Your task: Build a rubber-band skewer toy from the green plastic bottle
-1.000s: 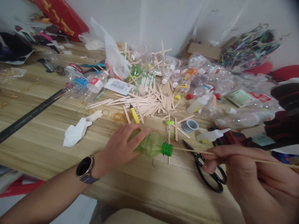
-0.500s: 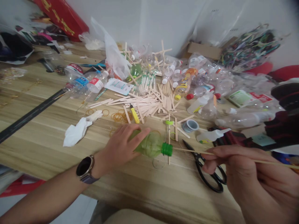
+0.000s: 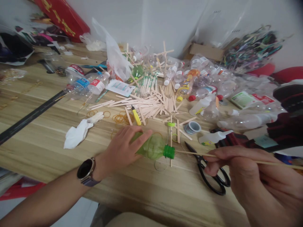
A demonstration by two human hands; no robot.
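Note:
My left hand (image 3: 129, 143) is wrapped over a green plastic bottle (image 3: 153, 147) lying on its side, its neck toward the right. The bottle's other end is hidden under my fingers. Between thumb and fingers, my right hand (image 3: 251, 173) pinches a thin wooden stick (image 3: 194, 154), whose left tip is at the bottle's green mouth; I cannot tell how far it goes in. Black-handled scissors (image 3: 208, 173) lie on the table beneath the stick. Just behind the bottle neck is a craft-stick piece with a green ring (image 3: 171, 124) on it.
Many loose craft sticks (image 3: 146, 107) spread behind the bottle, with a yellow-handled tool (image 3: 136, 116) and rubber bands (image 3: 120, 118). A wire spool (image 3: 193, 127) and glue bottle (image 3: 214, 138) stand to the right. Clear plastic bottles (image 3: 248, 120) crowd the back right. White tissue (image 3: 77, 134) lies left.

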